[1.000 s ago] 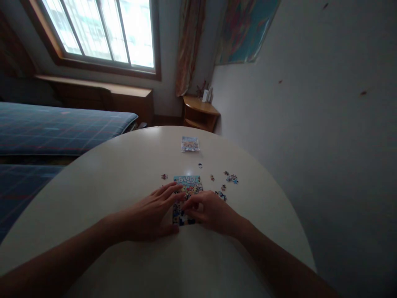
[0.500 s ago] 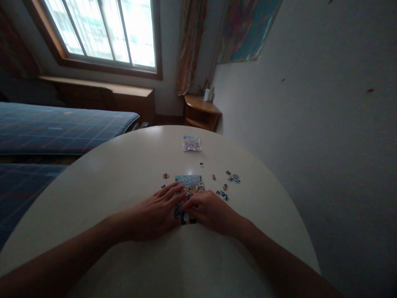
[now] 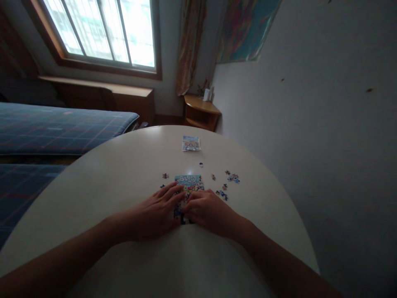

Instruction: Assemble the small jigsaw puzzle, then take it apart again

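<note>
A small colourful jigsaw puzzle [image 3: 190, 179] with white lettering along its top lies flat on the white round table [image 3: 130, 165]. My left hand [image 3: 159, 211] rests on the puzzle's left side, fingers stretched out. Over its lower right part, my right hand [image 3: 206, 211] has thumb and fingers drawn together at the surface. Whatever is between those fingertips, if anything, is too small and dark to make out. Loose puzzle pieces [image 3: 233, 178] lie to the right of the puzzle. Another puzzle piece [image 3: 165, 176] is at its upper left, and one puzzle piece [image 3: 201, 164] sits just beyond it.
A small printed packet [image 3: 191, 143] lies near the table's far edge. Behind the table are a blue plaid mattress [image 3: 62, 128] on the left and a wooden corner shelf [image 3: 203, 105]. The white wall [image 3: 310, 124] runs along the right.
My right hand has shifted very slightly, its fingertips drawn closer together over the puzzle. The left hand stays in place.
</note>
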Available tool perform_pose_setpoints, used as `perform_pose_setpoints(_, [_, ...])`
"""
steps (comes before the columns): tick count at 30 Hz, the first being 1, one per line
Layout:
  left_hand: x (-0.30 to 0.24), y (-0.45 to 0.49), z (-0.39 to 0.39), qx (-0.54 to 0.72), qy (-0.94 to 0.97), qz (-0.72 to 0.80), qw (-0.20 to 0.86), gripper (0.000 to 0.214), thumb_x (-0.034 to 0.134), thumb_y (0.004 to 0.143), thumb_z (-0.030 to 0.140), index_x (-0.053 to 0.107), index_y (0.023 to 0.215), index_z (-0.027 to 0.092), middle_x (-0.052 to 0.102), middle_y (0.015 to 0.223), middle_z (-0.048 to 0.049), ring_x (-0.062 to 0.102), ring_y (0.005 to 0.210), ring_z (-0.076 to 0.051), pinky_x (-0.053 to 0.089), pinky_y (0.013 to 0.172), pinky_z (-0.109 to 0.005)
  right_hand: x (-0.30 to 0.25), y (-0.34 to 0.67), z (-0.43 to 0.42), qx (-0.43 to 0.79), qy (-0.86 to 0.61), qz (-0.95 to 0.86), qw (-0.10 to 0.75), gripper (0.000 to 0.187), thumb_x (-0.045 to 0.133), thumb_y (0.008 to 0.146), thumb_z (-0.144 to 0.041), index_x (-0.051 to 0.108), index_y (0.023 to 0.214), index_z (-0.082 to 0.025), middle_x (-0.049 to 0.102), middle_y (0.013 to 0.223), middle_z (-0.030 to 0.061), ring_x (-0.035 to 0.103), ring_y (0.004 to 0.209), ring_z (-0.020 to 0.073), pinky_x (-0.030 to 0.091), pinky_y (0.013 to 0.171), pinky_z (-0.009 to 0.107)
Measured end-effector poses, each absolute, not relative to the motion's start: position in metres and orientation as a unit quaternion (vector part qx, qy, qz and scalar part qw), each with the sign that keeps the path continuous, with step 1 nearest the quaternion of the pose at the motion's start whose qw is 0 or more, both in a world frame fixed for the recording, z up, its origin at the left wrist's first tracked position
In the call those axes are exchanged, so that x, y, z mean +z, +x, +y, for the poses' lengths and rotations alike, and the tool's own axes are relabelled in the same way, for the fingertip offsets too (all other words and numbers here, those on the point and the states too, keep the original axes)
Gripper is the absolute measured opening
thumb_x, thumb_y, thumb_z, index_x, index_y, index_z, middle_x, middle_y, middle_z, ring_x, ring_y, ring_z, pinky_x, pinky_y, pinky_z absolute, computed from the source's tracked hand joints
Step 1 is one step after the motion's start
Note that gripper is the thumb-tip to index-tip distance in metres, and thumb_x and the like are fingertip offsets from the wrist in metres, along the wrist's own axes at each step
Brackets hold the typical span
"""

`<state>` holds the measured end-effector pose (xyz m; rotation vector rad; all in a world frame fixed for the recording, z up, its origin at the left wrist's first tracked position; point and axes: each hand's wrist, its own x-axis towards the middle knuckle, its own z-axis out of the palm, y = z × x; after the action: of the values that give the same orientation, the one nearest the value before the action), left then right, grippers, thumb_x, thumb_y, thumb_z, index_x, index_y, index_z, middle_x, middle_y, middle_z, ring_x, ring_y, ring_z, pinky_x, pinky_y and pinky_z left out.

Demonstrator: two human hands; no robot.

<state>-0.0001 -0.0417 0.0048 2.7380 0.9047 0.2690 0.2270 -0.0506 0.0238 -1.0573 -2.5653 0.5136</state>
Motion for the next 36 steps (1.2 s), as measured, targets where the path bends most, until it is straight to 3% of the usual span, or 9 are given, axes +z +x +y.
perform_pose_setpoints(6, [0.001,-0.002,-0.041,0.088,0.941,0.308,0.113,0.060,0.043,0.098,0.049,0.030,0.148,0.019,0.031,0.156,-0.0134,0.014,0.148,-0.031,0.026,0.118,-0.049,0.030,0.230,-0.051,0.152,-0.338,-0.916,0.154,0.009,0.065,0.089,-0.026,0.074,0.090,-0.025,0.072,0.098,0.0026,0.064,0.091,0.0167,0.042,0.086,0.033])
perform_pose_setpoints(10, [0.005,-0.001,-0.042,0.089,0.934,0.323,0.126,0.059,0.047,0.097,0.047,0.032,0.147,0.019,0.027,0.158,-0.0130,0.012,0.148,-0.032,0.026,0.117,-0.052,0.045,0.262,-0.035,0.159,-0.393,-0.889,0.175,0.011,0.063,0.090,-0.025,0.074,0.090,-0.023,0.071,0.088,0.0020,0.063,0.081,0.0148,0.044,0.078,0.029])
perform_pose_setpoints(16, [0.020,0.009,-0.048,0.142,0.942,0.258,0.163,0.045,0.056,0.093,0.028,0.047,0.137,0.027,0.048,0.146,-0.0058,0.038,0.138,-0.026,0.038,0.112,-0.047,0.048,0.352,0.002,0.082,-0.600,-0.779,0.162,0.013,0.063,0.086,-0.026,0.074,0.088,-0.021,0.072,0.087,0.0059,0.062,0.073,0.0171,0.045,0.069,0.030])
perform_pose_setpoints(21, [0.026,0.015,-0.054,0.139,0.960,0.188,0.156,0.032,0.057,0.091,0.020,0.059,0.122,0.028,0.062,0.127,-0.0030,0.054,0.120,-0.023,0.042,0.107,-0.044,0.032,0.386,0.014,0.095,-0.636,-0.750,0.155,0.019,0.061,0.086,-0.031,0.075,0.093,-0.021,0.072,0.090,0.0061,0.062,0.074,0.0173,0.044,0.068,0.028])
perform_pose_setpoints(30, [0.026,0.017,-0.052,0.131,0.963,0.173,0.158,0.020,0.055,0.093,0.017,0.066,0.106,0.027,0.068,0.113,-0.0007,0.060,0.105,-0.019,0.045,0.101,-0.038,0.038,0.375,0.009,0.189,-0.626,-0.747,0.125,0.025,0.063,0.083,-0.030,0.074,0.101,-0.017,0.072,0.090,0.0088,0.063,0.076,0.0181,0.046,0.069,0.028])
perform_pose_setpoints(36, [0.028,0.017,-0.051,0.127,0.967,0.163,0.146,0.020,0.055,0.093,0.015,0.066,0.105,0.027,0.068,0.113,-0.0001,0.061,0.104,-0.019,0.045,0.100,-0.036,0.038,0.380,0.009,0.178,-0.621,-0.752,0.132,0.022,0.061,0.084,-0.027,0.074,0.098,-0.016,0.072,0.090,0.0083,0.064,0.078,0.0187,0.046,0.071,0.029])
